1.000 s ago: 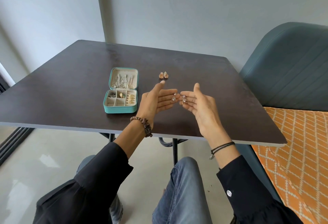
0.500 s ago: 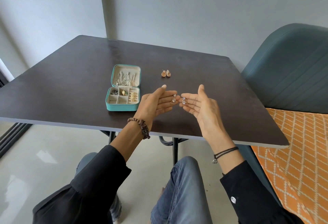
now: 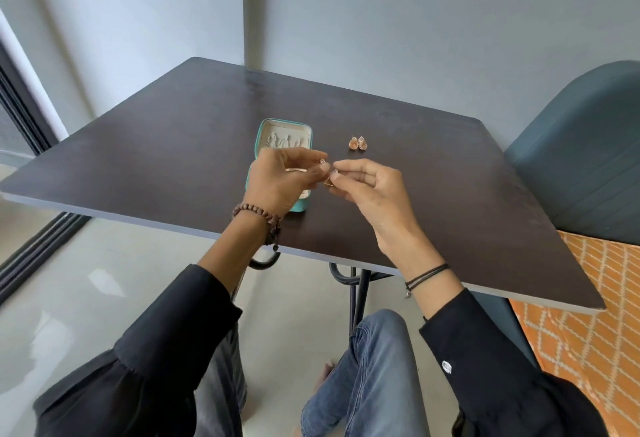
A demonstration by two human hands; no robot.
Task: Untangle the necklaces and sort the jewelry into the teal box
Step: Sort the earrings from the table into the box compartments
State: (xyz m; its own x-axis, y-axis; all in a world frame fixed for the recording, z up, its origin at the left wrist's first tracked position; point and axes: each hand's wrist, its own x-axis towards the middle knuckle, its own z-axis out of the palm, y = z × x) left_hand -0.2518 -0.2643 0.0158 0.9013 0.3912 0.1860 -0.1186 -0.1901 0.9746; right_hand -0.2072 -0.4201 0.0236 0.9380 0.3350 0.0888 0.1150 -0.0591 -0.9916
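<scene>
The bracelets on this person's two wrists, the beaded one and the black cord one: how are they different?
The beaded bracelet on the left wrist is chunky, made of round brown beads; the black cord band on the right wrist is only thin, plain strands. The beaded bracelet sits well clear of the left sleeve; the black cord band sits closer to the right sleeve. Both have a small piece dangling, and both sleeves are black.

I count one open teal box (image 3: pixel 298 207), two orange teardrop earrings (image 3: pixel 357 142), and two small glinting jewelry pieces (image 3: pixel 322 161), one pinched in my left hand (image 3: pixel 277 180), one in my right hand (image 3: pixel 370 187).
</scene>
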